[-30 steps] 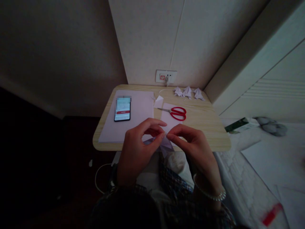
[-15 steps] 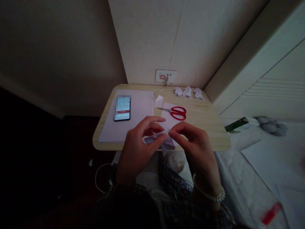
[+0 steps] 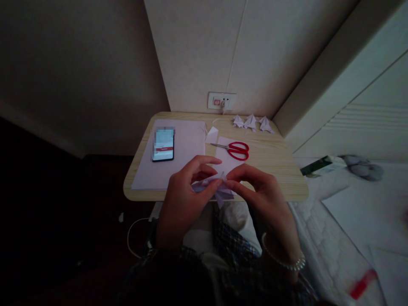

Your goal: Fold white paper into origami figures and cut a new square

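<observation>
Over the near edge of a small wooden table, both my hands pinch a small folded piece of white paper. My left hand grips its left side with thumb and fingers closed on it. My right hand, with a bead bracelet on the wrist, pinches the right side, fingertips meeting the left hand's. Most of the folded paper is hidden behind my fingers.
On the table lie a lit phone on a white sheet, red-handled scissors on another sheet, and three folded paper figures by the wall under a socket. A bed with papers lies to the right.
The folded paper has been turned and lifted slightly between my fingertips; more of its left flap shows now. Both hands stay in about the same place.
</observation>
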### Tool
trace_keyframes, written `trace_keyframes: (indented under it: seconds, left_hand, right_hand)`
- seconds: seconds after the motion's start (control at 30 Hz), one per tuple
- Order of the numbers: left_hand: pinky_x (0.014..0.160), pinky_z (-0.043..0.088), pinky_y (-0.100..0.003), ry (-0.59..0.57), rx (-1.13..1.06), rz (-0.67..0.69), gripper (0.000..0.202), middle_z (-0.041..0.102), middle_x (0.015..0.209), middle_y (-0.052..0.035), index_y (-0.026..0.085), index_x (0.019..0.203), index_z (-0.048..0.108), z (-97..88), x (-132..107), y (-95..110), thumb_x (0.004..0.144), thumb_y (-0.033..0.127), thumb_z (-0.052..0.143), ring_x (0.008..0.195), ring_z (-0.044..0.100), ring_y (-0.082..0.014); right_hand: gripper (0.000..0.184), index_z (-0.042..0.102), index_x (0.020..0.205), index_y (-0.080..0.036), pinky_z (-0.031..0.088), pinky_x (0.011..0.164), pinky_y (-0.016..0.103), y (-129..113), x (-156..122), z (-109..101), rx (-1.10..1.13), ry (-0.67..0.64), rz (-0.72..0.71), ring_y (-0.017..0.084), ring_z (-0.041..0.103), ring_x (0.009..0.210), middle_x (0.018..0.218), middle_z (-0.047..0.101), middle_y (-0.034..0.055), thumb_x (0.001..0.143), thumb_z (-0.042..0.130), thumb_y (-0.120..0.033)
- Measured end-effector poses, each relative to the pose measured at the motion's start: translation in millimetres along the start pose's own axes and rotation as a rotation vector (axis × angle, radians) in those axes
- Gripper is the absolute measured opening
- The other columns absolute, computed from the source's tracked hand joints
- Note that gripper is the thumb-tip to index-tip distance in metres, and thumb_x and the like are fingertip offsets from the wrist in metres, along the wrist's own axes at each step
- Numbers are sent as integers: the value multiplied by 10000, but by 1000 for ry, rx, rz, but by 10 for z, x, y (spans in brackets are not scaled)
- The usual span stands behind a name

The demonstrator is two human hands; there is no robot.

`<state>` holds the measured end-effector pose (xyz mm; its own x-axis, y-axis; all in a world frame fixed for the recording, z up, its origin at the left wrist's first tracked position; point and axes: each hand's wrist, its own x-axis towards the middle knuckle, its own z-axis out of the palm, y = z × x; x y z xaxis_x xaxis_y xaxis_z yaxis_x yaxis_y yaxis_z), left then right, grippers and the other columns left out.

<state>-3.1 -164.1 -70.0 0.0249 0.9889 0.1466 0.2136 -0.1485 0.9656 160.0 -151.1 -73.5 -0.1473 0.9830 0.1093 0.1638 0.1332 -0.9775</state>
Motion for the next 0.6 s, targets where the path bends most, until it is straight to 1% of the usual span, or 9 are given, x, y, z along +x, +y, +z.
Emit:
trace_keyframes:
  seconds: [0.2,0.33,0.43,0.6]
  left_hand:
    - [742,488,-159,-7,-1,21,284,657,842,59,253,996,649,7,2,-7,768,88,683,831,638,-75]
    - [732,486,-161,-2,6,16,268,658,819,62,257,992,651,4,3,-17,772,109,692,814,638,-78]
    - [712,485,-167,-20,2,-4,269,649,794,64,264,1003,647,4,1,-14,772,137,705,796,641,-82]
    - [734,484,-176,-44,8,2,272,650,802,64,265,1009,641,9,9,6,775,142,706,807,645,-86]
  right_hand:
    - [91,670,674,-191,444,641,263,11,-16,26,-15,39,13,132,588,646,652,664,-21,721,738,-230]
    - [81,677,677,-196,445,647,255,3,-23,35,-1,52,7,127,593,651,657,671,-27,728,736,-215]
    - [69,686,688,-199,446,668,254,-2,-20,35,32,58,3,125,596,669,673,676,-28,729,739,-213]
    - [99,675,662,-196,435,656,261,1,-1,43,58,60,22,129,577,654,652,654,-28,722,749,-223]
